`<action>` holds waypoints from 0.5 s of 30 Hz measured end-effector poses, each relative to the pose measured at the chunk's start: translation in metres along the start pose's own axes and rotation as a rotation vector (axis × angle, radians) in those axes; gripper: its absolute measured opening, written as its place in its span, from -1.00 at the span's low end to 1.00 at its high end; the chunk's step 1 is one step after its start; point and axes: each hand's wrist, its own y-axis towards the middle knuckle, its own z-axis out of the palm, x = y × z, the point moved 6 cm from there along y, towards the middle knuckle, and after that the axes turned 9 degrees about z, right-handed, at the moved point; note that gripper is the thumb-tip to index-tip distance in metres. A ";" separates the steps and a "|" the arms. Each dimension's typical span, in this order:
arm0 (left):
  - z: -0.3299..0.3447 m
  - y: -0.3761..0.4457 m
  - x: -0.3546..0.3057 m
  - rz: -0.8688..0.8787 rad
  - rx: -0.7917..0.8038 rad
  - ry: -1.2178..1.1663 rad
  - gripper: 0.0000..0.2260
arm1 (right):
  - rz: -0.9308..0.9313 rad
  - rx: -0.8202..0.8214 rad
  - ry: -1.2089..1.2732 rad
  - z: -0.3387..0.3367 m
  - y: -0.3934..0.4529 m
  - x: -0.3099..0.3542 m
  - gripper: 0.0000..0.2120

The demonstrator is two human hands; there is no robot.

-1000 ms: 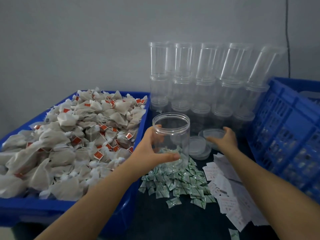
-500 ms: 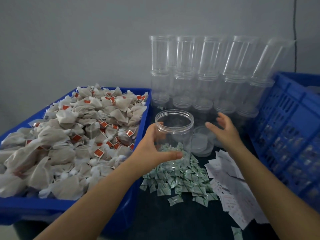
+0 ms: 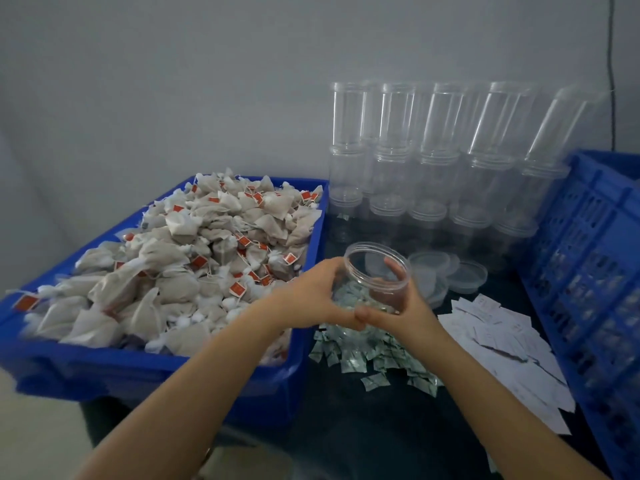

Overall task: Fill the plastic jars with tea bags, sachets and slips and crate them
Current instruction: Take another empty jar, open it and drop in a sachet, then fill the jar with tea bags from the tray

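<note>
both hands gripped one open clear jar (image 3: 377,275) above the sachets (image 3: 367,351): left hand (image 3: 313,296) curled round its left wall, right hand (image 3: 398,306) round its right wall (fingers seen through the plastic). tea bags (image 3: 194,258) filled the blue tub (image 3: 138,372) alongside.

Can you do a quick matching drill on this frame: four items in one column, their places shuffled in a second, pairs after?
Items:
1. tea bags
2. green sachets
3. paper slips
4. open jar

Places:
A. held in both hands, above the sachets
B. heaped in the blue bin on the left
C. loose pile on the dark table, in the middle
D. spread on the table beside the blue crate on the right

Pairs: 1-B, 2-C, 3-D, 4-A
</note>
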 end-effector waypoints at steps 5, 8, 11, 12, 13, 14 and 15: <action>-0.059 -0.016 0.022 -0.139 -0.181 0.050 -0.36 | 0.018 0.016 0.010 0.014 -0.014 -0.029 -0.03; -0.085 -0.021 0.044 -0.226 -0.302 0.221 -0.48 | 0.038 0.034 0.018 0.027 -0.020 -0.050 -0.01; -0.076 -0.016 0.066 -0.306 -0.163 0.440 -0.53 | 0.006 0.014 0.016 0.036 -0.022 -0.063 -0.02; -0.069 -0.014 0.072 -0.317 -0.100 0.488 -0.56 | -0.014 0.008 0.001 0.039 -0.023 -0.066 -0.04; -0.062 -0.011 0.078 -0.326 -0.054 0.519 -0.58 | -0.032 -0.001 -0.017 0.041 -0.023 -0.069 -0.07; -0.057 -0.009 0.084 -0.335 -0.028 0.517 -0.60 | -0.045 -0.009 -0.033 0.043 -0.023 -0.072 -0.09; -0.053 -0.007 0.088 -0.346 -0.016 0.488 -0.58 | -0.055 -0.018 -0.041 0.044 -0.024 -0.075 -0.09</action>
